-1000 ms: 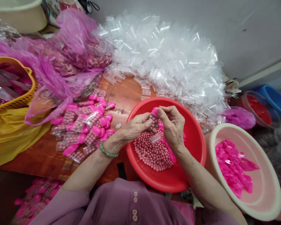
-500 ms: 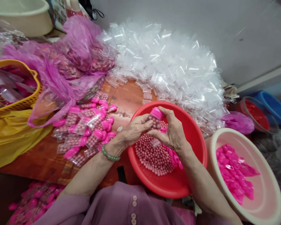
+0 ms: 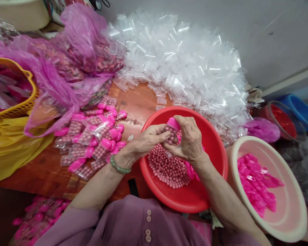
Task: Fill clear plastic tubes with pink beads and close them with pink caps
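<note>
Over the red basin (image 3: 217,143), both my hands hold one small clear bottle (image 3: 170,134) filled with pink beads. My left hand (image 3: 149,139) pinches its body from the left side. With thumb and fingers, my right hand (image 3: 190,138) grips the bottle at its bright pink cap (image 3: 172,123) and lower end. Below my hands, loose pink beads (image 3: 166,169) lie in the basin beside several pink caps partly hidden by my right wrist. Left of the basin, capped bottles full of beads (image 3: 92,136) form a pile on the wooden table (image 3: 129,100).
Behind the basin rises a large heap of clear empty bottles (image 3: 174,61). A cream tub (image 3: 289,201) with pink caps (image 3: 255,181) stands at right. At left are a yellow basket (image 3: 32,92) and purple plastic bags (image 3: 84,37). More filled bottles (image 3: 41,218) lie below the table edge.
My right hand's fingers have closed in around the bottle, its thumb now nearer the lower end. The bottle stays between both hands, and the whole view has shifted slightly.
</note>
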`<state>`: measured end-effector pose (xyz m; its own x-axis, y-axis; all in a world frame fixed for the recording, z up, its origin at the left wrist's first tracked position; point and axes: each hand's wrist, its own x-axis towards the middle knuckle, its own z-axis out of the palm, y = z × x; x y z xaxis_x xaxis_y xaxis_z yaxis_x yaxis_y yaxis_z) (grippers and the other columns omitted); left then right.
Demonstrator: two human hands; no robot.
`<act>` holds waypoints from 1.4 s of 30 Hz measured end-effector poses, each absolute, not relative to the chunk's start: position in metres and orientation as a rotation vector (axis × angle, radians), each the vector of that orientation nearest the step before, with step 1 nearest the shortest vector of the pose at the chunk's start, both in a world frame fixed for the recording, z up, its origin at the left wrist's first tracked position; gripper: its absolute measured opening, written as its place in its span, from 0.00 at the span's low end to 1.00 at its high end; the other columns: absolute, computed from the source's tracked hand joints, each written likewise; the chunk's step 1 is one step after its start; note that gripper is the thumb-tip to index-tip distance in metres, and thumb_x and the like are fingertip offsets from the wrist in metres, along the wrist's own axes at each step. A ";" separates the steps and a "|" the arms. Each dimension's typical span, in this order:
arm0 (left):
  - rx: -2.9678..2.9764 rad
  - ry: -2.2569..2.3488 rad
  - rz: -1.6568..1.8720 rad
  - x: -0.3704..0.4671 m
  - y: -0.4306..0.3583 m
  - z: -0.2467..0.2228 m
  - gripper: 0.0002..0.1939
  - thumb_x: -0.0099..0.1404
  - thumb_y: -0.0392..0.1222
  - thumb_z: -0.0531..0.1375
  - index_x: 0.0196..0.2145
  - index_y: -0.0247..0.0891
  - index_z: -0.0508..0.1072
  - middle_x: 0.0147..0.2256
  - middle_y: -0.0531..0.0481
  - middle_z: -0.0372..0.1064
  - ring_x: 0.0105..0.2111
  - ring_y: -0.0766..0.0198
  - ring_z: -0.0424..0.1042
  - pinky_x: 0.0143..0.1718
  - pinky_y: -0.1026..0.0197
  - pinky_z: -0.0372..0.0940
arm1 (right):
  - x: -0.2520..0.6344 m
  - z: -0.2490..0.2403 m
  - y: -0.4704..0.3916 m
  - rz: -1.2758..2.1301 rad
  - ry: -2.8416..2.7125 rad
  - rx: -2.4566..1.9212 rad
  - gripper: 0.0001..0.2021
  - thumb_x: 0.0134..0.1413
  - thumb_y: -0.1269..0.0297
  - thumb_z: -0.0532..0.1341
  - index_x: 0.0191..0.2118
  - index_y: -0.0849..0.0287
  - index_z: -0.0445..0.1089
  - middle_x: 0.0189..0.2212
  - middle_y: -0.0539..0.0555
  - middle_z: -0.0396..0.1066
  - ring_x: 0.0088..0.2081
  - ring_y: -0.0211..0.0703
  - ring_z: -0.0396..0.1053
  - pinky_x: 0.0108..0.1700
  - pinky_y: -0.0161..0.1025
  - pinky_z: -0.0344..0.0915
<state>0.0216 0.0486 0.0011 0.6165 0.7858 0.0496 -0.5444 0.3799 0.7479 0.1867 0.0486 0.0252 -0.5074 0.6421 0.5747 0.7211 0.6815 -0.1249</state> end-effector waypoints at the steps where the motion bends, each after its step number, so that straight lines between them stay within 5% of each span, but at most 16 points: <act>1: 0.812 0.338 0.869 0.022 0.048 0.001 0.15 0.59 0.48 0.67 0.34 0.32 0.75 0.32 0.50 0.69 0.32 0.68 0.67 0.38 0.63 0.62 | 0.187 0.025 0.049 -0.166 -2.290 -1.028 0.33 0.49 0.56 0.63 0.60 0.56 0.56 0.42 0.60 0.70 0.42 0.56 0.69 0.43 0.53 0.67; 11: 0.819 0.434 0.920 0.025 0.045 -0.002 0.18 0.57 0.51 0.68 0.33 0.32 0.72 0.30 0.52 0.66 0.31 0.69 0.65 0.35 0.65 0.60 | 0.187 0.024 0.047 -0.201 -2.356 -1.050 0.36 0.48 0.56 0.64 0.60 0.65 0.54 0.48 0.68 0.68 0.49 0.60 0.66 0.47 0.54 0.68; 23: 0.871 0.457 0.926 0.025 0.044 -0.001 0.17 0.61 0.51 0.64 0.33 0.32 0.70 0.31 0.51 0.65 0.32 0.69 0.65 0.36 0.63 0.61 | 0.184 0.017 0.050 -0.316 -2.283 -0.954 0.34 0.48 0.58 0.65 0.60 0.61 0.55 0.42 0.63 0.69 0.41 0.55 0.68 0.42 0.51 0.70; 30: 0.948 0.629 0.964 0.025 0.039 0.011 0.11 0.66 0.46 0.58 0.35 0.34 0.66 0.31 0.53 0.62 0.30 0.69 0.63 0.35 0.63 0.61 | 0.189 0.023 0.049 0.207 -2.330 -0.997 0.37 0.49 0.58 0.67 0.63 0.56 0.53 0.48 0.61 0.67 0.48 0.55 0.69 0.47 0.52 0.71; 36: 1.280 0.721 0.917 0.025 0.038 0.005 0.09 0.69 0.44 0.52 0.36 0.36 0.65 0.34 0.52 0.63 0.35 0.66 0.63 0.41 0.60 0.60 | 0.190 0.031 0.044 0.814 -1.778 -1.159 0.10 0.61 0.60 0.61 0.48 0.52 0.73 0.40 0.51 0.74 0.42 0.42 0.74 0.47 0.42 0.70; 42: 1.392 0.735 0.866 0.025 0.038 0.002 0.08 0.70 0.43 0.50 0.36 0.37 0.63 0.34 0.52 0.61 0.34 0.66 0.61 0.40 0.58 0.60 | 0.189 0.037 0.043 0.887 -1.720 -1.170 0.09 0.57 0.67 0.66 0.43 0.51 0.77 0.37 0.49 0.77 0.40 0.38 0.75 0.45 0.37 0.70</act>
<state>0.0248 0.0380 0.0021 0.5111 0.8576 0.0581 -0.0817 -0.0188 0.9965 0.1891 0.0432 0.0370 -0.1992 0.9465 0.2538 0.3421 0.3099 -0.8871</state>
